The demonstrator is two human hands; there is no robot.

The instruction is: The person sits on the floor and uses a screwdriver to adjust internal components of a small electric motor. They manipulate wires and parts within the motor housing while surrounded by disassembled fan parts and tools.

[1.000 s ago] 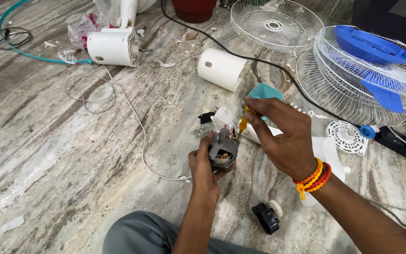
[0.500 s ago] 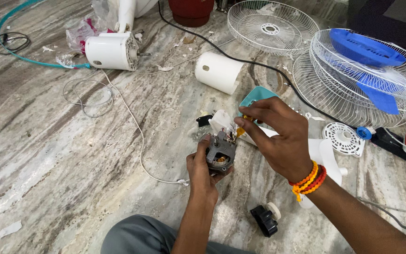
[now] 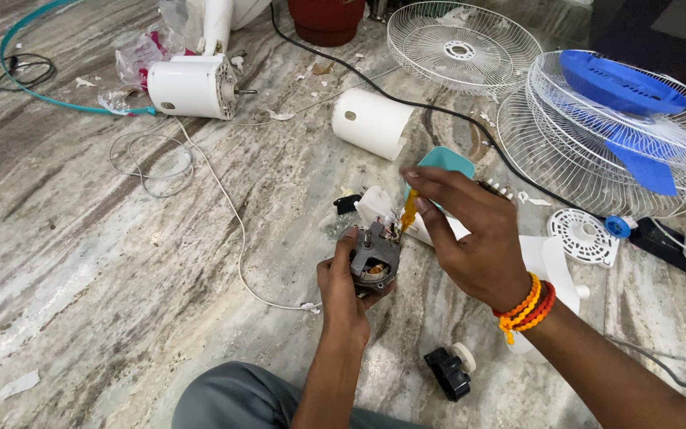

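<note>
My left hand (image 3: 341,292) grips a small grey fan motor (image 3: 373,259) with copper windings, holding it upright above the marble floor. My right hand (image 3: 470,236), with orange and red bead bracelets at the wrist, pinches a thin yellow-handled tool (image 3: 409,210) whose tip touches the top of the motor near its wires. A white plastic part (image 3: 376,203) lies just behind the motor. My grey-clad knee (image 3: 232,397) shows at the bottom.
A white motor housing (image 3: 192,86) and a white cylindrical cover (image 3: 373,122) lie further back. Wire fan grilles (image 3: 460,49) and a blue fan blade (image 3: 621,87) sit at the right. A black knob part (image 3: 448,372), a black cable (image 3: 454,113), a white wire (image 3: 228,208) and a teal piece (image 3: 448,160) lie about.
My right hand has shifted slightly, and the yellow tool's tip now sits at the top of the motor. My left hand keeps the motor in about the same spot.
</note>
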